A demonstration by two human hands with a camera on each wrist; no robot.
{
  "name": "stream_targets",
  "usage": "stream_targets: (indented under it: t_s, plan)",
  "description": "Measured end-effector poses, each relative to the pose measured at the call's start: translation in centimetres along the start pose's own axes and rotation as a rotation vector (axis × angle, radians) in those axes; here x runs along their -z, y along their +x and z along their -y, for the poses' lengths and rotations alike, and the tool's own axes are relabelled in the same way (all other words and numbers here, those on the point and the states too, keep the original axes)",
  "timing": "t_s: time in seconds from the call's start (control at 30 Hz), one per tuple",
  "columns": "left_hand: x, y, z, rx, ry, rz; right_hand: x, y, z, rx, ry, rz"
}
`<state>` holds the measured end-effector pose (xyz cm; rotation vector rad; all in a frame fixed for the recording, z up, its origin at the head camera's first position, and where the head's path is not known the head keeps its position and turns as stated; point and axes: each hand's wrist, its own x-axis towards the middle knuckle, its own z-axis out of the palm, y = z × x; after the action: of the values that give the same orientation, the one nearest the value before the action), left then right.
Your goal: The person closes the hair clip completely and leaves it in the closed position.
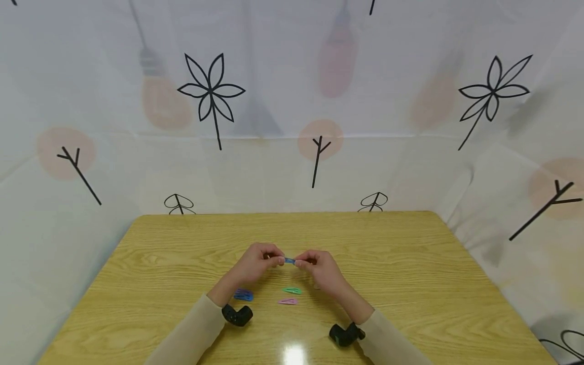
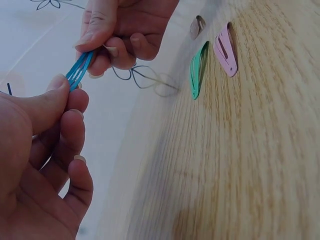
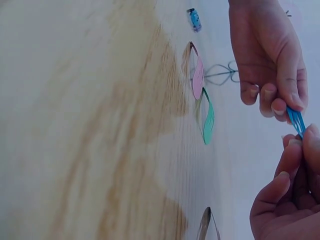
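A blue snap hair clip [image 1: 289,260] is stretched between both hands above the middle of the table. My left hand [image 1: 256,263] pinches one end of it between thumb and forefinger. The opposite end is pinched by my right hand [image 1: 323,271]. In the left wrist view the slotted blue clip [image 2: 80,70] shows between the fingertips. Below the hands a green hair clip [image 1: 292,290] lies on the table, with a pink hair clip [image 1: 288,301] just nearer the body. A brownish-grey clip [image 2: 197,26] lies close by, mostly hidden by my right hand in the head view.
Beside my left wrist lies a small group of blue hair clips [image 1: 244,295], partly overlapping. The wooden table [image 1: 388,243] reaches back to a white patterned cloth [image 1: 274,172]. Each wrist carries a black camera [image 1: 237,315].
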<state>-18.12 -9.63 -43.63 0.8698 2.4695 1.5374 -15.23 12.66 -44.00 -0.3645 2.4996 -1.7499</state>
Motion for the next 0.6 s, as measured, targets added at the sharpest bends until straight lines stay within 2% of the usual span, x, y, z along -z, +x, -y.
stream_targets:
  t_s: [0.1,0.37,0.6]
  plan:
    - [0.1,-0.2,-0.6,-0.003,-0.016,0.006,0.0,-0.3,0.8,-0.004,0.013,0.004]
    - [-0.3,-0.2,-0.2,0.015,0.012,0.001,0.2,-0.3,0.3,-0.01,0.026,0.018]
    - [0.3,-1.0,-3.4,0.0,-0.051,0.035,0.4,-0.5,0.2,0.008,0.033,0.05]
